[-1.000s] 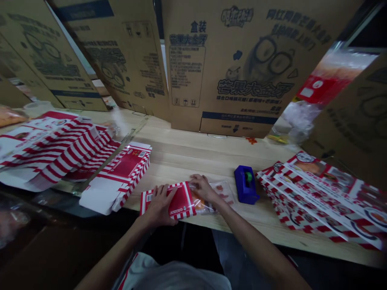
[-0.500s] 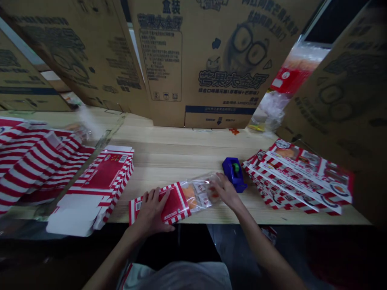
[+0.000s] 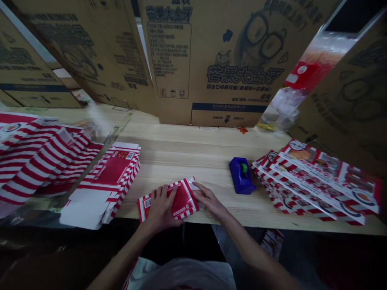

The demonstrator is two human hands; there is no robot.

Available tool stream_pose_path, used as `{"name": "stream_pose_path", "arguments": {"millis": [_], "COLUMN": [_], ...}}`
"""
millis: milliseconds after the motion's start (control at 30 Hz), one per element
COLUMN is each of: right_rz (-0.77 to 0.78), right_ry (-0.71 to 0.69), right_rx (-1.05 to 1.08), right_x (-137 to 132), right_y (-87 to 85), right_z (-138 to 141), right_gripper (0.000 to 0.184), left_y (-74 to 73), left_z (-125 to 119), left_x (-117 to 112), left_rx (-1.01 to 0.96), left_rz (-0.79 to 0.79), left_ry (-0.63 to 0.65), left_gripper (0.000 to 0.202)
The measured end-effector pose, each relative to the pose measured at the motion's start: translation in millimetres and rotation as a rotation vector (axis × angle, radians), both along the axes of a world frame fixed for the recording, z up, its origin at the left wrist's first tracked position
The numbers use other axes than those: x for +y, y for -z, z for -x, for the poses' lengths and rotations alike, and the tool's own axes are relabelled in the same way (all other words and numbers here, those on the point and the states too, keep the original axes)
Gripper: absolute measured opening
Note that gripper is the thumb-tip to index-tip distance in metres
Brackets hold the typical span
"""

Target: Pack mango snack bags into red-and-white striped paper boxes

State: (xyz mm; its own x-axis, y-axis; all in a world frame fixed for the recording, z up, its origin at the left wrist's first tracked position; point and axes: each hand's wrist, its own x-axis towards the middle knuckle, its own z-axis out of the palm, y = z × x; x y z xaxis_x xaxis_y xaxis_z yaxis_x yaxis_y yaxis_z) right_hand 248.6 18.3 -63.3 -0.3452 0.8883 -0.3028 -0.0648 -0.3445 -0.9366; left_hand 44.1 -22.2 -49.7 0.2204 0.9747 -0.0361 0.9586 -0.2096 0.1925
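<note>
A red-and-white striped carton point(image 3: 183, 198) lies near the table's front edge, its right end unclosed. My left hand point(image 3: 163, 207) wraps over its left half, thumb along the near side, gripping it against the table. At the right end, my right hand point(image 3: 208, 200) presses its fingers against a clear plastic food pack point(image 3: 192, 185). Only a small shiny part of that pack shows; the rest is inside the carton, and my fingers partly cover the opening.
A blue tape dispenser point(image 3: 242, 176) stands right of my hands. Beyond it lean stacked filled cartons point(image 3: 317, 183). On the left are a pile of flat cartons point(image 3: 113, 167) and more striped cartons point(image 3: 39, 153). Big cardboard boxes point(image 3: 217, 80) wall off the table's back.
The clear food pack has slid left into the carton, with my right hand following it to the opening. My left hand keeps its hold on the carton. The view has shifted slightly.
</note>
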Motion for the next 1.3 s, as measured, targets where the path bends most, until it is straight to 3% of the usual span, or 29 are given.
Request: {"name": "stream_pose_path", "arguments": {"millis": [133, 200, 300, 500, 700, 800, 900, 967, 1033, 1100, 1167, 1200, 1300], "right_rz": [-0.316, -0.317, -0.203, -0.009, -0.115, -0.182, -0.32, -0.437, -0.514, -0.482, -0.357, -0.295, -0.249], "right_ry": [0.454, 0.543, 0.531, 0.347, 0.347, 0.279, 0.191, 0.144, 0.126, 0.196, 0.298, 0.327, 0.21], "right_rx": [-0.178, -0.128, 0.015, 0.159, -0.093, -0.218, -0.312, -0.346, -0.344, -0.313, -0.237, -0.196, -0.153], "right_x": [-14, -25, -38, -46, -72, -80, -79, -75, -71, -69, -67, -66, -62], "right_y": [1.8, 2.3, 0.3, -7.4, 5.8, 10.7, 8.1, 4.4, 1.6, 0.1, -1.1, -2.1, -6.6], "right_z": [-1, 1, 1, -20, -26, -29, -31, -29, -25, -20, -15, -14, -16], "right_gripper": [0.039, 0.042, 0.045, 0.047, 0.046, 0.039, 0.023, 0.019, 0.021, 0.018, 0.012, 0.019, 0.03], "left_y": [-13.1, -18.3, -18.4, -3.9, 7.2, 8.5, 6.2, 4.5, 4.1, 4.7, 4.7, 4.0, -0.1], "left_z": [-10, -20, -30, -21, -18, -15, -10, -8, -9, -13, -17, -17, -12], "left_x": [-1, -7, -23, -42, -51, -54, -52, -48, -44, -41, -39, -38, -35], "left_rx": [-0.041, -0.099, -0.284, -1.022, -1.31, -1.384, -1.38, -1.321, -1.238, -1.237, -1.344, -1.408, -1.487], "left_rz": [-0.069, -0.102, -0.109, 0.168, 0.34, 0.469, 0.563, 0.494, 0.296, 0.144, 0.128, 0.151, 0.259], "left_ry": [-0.225, -0.31, -0.293, -0.185, -0.185, -0.157, -0.107, -0.105, -0.149, -0.238, -0.363, -0.417, -0.428], "left_gripper": [0.107, 0.114, 0.116, 0.071, 0.081, 0.082, 0.066, 0.042, 0.023, 0.025, 0.024, 0.021, 0.033]}}
